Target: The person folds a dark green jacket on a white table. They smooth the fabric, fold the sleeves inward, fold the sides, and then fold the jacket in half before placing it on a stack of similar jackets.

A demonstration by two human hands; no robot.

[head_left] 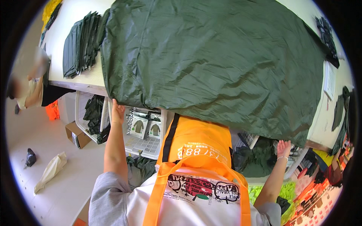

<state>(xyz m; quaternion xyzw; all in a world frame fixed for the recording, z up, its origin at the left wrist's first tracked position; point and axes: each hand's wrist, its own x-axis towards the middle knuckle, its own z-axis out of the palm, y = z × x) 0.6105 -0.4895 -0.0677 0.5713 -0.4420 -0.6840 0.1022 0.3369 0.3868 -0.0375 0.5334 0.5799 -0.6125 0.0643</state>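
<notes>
A large dark green sheet of thin fabric (218,64) lies spread over a white table (77,81), its near edge hanging over the front. My left hand (117,111) is at the fabric's near left corner, fingers under the hem. My right hand (283,147) reaches up to the hanging near right corner, fingers spread and touching it. Whether either hand grips the fabric is hidden by the folds. I wear an orange apron (196,147) over a white printed shirt.
A stack of folded dark green pieces (79,43) lies at the table's left. White baskets (145,145) under the table hold packaged garments and loose green fabric. A cardboard box (77,135) and bags lie on the floor. Another person (30,84) stands at far left.
</notes>
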